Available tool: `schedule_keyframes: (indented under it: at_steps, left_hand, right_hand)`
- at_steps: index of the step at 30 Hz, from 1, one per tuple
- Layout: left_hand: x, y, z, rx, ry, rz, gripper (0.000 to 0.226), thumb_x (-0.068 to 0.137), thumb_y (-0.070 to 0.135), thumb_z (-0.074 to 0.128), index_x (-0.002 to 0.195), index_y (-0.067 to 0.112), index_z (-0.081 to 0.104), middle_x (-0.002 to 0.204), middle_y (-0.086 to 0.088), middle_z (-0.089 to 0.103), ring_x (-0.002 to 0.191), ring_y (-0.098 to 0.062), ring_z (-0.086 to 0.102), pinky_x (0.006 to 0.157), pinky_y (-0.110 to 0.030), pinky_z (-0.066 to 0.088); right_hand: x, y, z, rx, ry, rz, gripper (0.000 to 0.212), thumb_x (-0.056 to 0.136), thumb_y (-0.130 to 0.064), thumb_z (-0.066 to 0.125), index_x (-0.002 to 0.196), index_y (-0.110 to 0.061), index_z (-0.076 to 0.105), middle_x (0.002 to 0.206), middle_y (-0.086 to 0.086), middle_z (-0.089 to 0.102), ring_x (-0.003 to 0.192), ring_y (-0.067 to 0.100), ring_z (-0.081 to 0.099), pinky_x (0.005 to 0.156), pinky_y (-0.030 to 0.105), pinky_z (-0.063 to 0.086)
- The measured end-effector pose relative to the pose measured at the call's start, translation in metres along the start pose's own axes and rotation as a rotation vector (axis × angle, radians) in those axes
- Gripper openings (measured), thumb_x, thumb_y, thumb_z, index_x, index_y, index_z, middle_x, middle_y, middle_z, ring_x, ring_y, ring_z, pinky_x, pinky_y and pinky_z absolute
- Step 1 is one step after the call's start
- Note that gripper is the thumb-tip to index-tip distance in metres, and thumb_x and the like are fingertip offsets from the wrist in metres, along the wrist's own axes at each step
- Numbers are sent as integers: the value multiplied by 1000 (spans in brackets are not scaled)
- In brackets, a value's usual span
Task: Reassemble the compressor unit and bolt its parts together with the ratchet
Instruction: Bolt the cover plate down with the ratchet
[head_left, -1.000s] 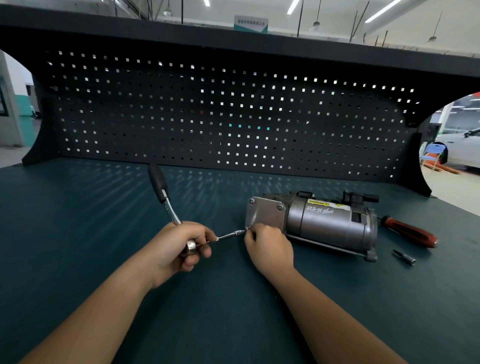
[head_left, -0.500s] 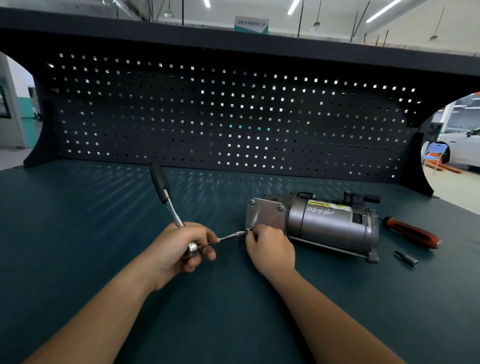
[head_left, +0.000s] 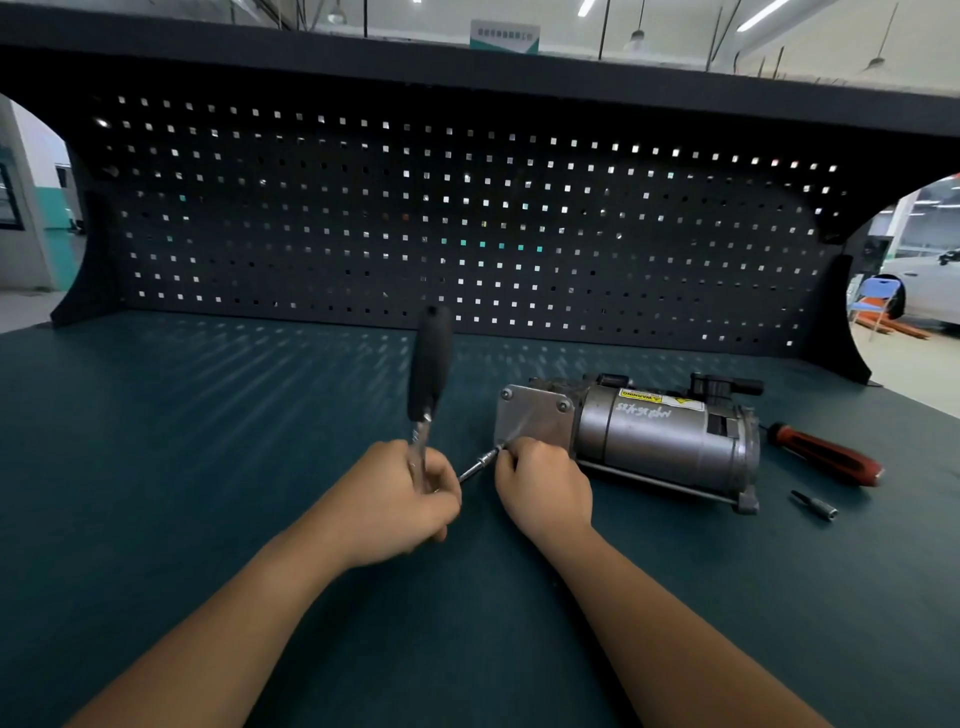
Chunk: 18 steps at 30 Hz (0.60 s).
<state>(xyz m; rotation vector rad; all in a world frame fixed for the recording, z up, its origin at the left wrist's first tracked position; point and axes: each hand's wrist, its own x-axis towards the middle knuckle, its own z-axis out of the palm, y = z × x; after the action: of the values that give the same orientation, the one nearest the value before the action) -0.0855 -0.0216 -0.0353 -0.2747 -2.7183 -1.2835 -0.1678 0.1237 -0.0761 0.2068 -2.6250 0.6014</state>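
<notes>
Compressor (head_left: 660, 436): lies on its side on bench (head_left: 156, 441), end plate (head_left: 532, 421) facing left.
Left hand (head_left: 395, 499): grips ratchet (head_left: 428, 374) near its head, handle upright.
Right hand (head_left: 545, 488): pinches extension (head_left: 478, 467) tip at end plate's lower corner.
Right of compressor: screwdriver (head_left: 826, 457), bit (head_left: 815, 504).

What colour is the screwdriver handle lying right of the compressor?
The screwdriver handle is red with black parts, clearest in the head view.
</notes>
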Motion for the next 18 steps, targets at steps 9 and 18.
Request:
schedule_keyframes:
  at_steps: [9, 18]
  left_hand:
    - [1, 1, 3, 136, 131, 24, 17, 80, 13, 51, 79, 27, 60, 60, 6, 67, 53, -2, 58, 52, -18, 44]
    - [-3, 3, -3, 445, 64, 159, 21, 86, 16, 46, 91, 36, 52, 77, 0, 66, 72, -18, 61, 66, -33, 48]
  right_hand:
    - [-3, -9, -15, 328, -122, 178, 34, 96, -26, 43, 73, -6, 58, 77, 15, 65, 71, 28, 60, 57, 27, 42]
    - [-11, -46, -12, 1415, -412, 710, 30, 96, -19, 51, 68, -10, 47, 32, -3, 46, 24, 5, 40, 28, 10, 28]
